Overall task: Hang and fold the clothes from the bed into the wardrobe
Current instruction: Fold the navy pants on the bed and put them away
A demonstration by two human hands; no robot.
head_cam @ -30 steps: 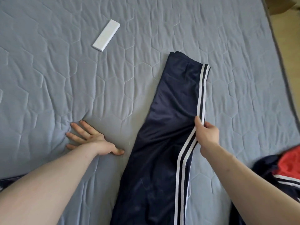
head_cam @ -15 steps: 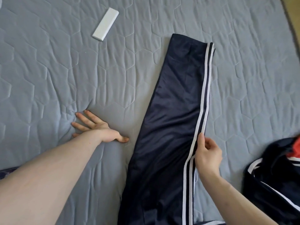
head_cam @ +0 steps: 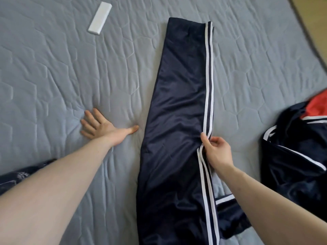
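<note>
Trousers (head_cam: 178, 110) laid out flat on the bed (head_cam: 53, 71), mid-straightening.
Right hand (head_cam: 216, 152) pinches the striped seam; left hand (head_cam: 99, 125) flat, fingers spread (holding nothing). Slick fabric could slide, skewing the fold.

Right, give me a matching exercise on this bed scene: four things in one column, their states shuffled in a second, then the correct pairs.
Things:
1. left hand
2. right hand
3. white box
4. dark garment with red

States:
A. lying crumpled at the right side of the bed
B. pinching the striped edge of the navy trousers
C. resting alone near the far end of the bed
D. pressed flat on the quilt, fingers spread

Pairs: 1-D, 2-B, 3-C, 4-A
</note>
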